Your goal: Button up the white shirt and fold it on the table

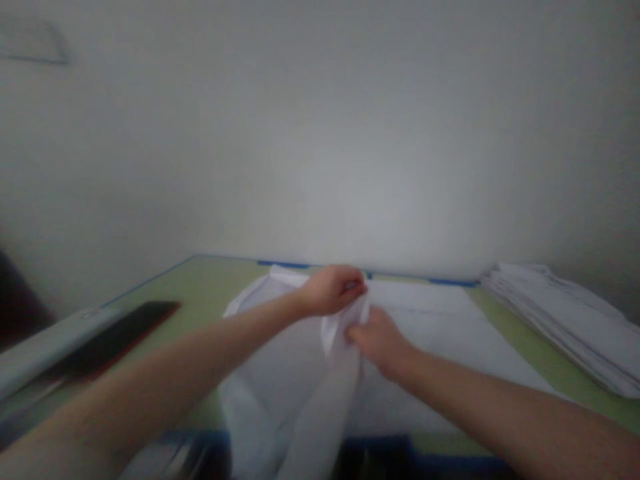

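A thin white cloth [280, 340] lies in folds at the middle of the table and hangs down past its front edge. My left hand [333, 289] pinches a gathered part of it, fingers closed. Just below and to the right, my right hand [383, 340] is also closed on the cloth, thumb toward the fold. To the right of the hands, a flat white sheet [440, 333] is spread on the table, partly behind my right forearm. Blur hides the fingertips and the cloth's finer details.
The green table [215, 277] has blue edging and stands against a pale wall [320, 133]. A stack of folded white sheets [565, 313] rests at the right. At the left lie a dark flat object with a red edge [125, 337] and a long white object [50, 347], both blurred.
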A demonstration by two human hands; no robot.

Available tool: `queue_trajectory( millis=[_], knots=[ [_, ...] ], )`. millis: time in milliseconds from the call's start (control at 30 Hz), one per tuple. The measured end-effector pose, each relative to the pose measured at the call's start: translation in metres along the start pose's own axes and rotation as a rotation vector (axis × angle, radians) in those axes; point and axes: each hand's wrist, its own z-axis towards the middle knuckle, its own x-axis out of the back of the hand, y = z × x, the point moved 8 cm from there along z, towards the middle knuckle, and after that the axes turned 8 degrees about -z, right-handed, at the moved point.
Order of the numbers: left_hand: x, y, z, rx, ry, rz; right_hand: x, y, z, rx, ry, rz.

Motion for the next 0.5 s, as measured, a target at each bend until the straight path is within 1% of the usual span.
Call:
queue_trajectory(
  millis=[67, 100, 167, 267, 333, 400, 433, 500],
  knots=[
    [0.001, -0.005, 0.017, -0.017, -0.042, 0.048, 0.027, 0.024, 0.012, -0.062, 0.029, -0.141],
    [0.003, -0.011, 0.023, -0.003, -0.062, 0.072, 0.041, 0.035, 0.017, -0.085, 0.034, -0.223],
    [0.007, -0.028, 0.032, 0.059, -0.086, 0.113, 0.070, 0.057, 0.025, -0.106, 0.028, -0.427],
    [0.016, -0.058, 0.039, 0.181, -0.048, 0.123, 0.113, 0.080, 0.034, -0.067, 0.052, -0.744],
    [0.019, -0.076, 0.039, 0.246, -0.009, 0.095, 0.138, 0.092, 0.040, -0.024, 0.064, -0.883],
    [0.016, -0.090, 0.034, 0.270, -0.014, 0.040, 0.162, 0.105, 0.045, -0.007, 0.059, -0.945],
    [0.012, -0.096, 0.028, 0.262, -0.042, 0.006, 0.174, 0.111, 0.047, -0.006, 0.047, -0.945],
    [0.004, -0.106, 0.011, 0.239, -0.133, -0.053, 0.201, 0.121, 0.051, -0.007, 0.045, -0.909]
  ],
)
